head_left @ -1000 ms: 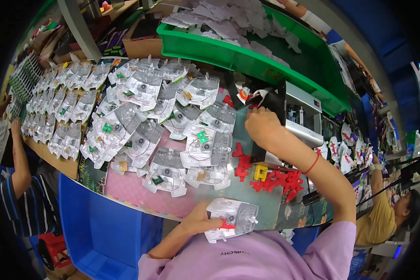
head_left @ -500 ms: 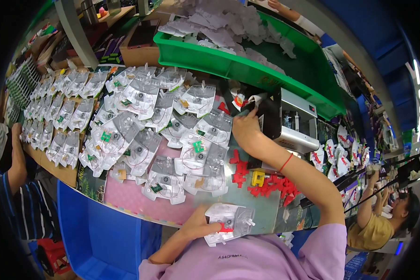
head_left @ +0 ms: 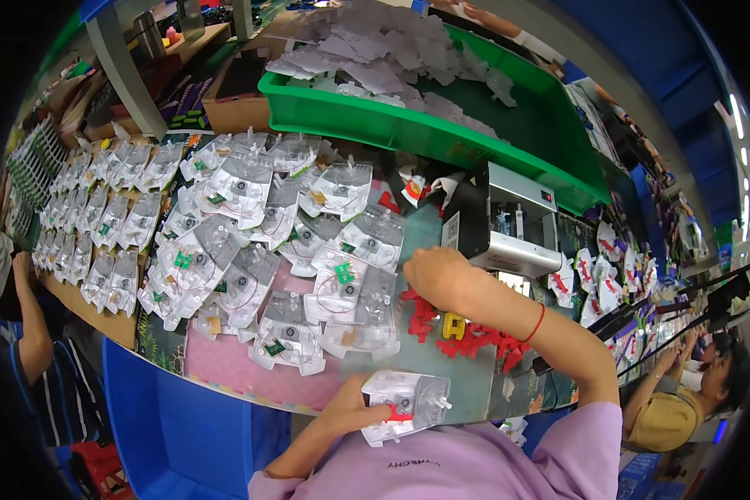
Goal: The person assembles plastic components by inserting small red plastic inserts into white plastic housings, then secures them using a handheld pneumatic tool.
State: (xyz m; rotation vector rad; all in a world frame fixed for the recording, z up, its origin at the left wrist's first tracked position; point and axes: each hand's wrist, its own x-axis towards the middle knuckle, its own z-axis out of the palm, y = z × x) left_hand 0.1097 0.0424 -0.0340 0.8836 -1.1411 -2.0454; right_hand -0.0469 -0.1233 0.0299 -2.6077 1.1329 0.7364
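My left hand (head_left: 344, 410) grips a clear and white plastic housing (head_left: 429, 398) close to my body at the table's front edge. A red plastic piece (head_left: 402, 417) lies on that housing, by my thumb. My right hand (head_left: 443, 282) is over the table with its fingers curled downward; what they hold, if anything, is hidden. Just below it lies a pile of red plastic pieces (head_left: 475, 342), with a yellow piece (head_left: 453, 327) among them. Left of my right hand, many similar housings (head_left: 242, 187) are heaped, some with small green circuit boards (head_left: 344, 273) and thin red wires.
A silver and black bench machine (head_left: 521, 237) stands beyond my right hand. Behind it runs a long green bin (head_left: 350, 112) of white plastic parts. A blue bin (head_left: 192, 417) sits below the table at left. Other people work at both sides; housings with red pieces (head_left: 562, 283) lie right.
My right hand has come back toward me from beside the small orange-and-white item near the machine, down to the red pieces. My left hand still holds the housing. The view has shifted slightly.
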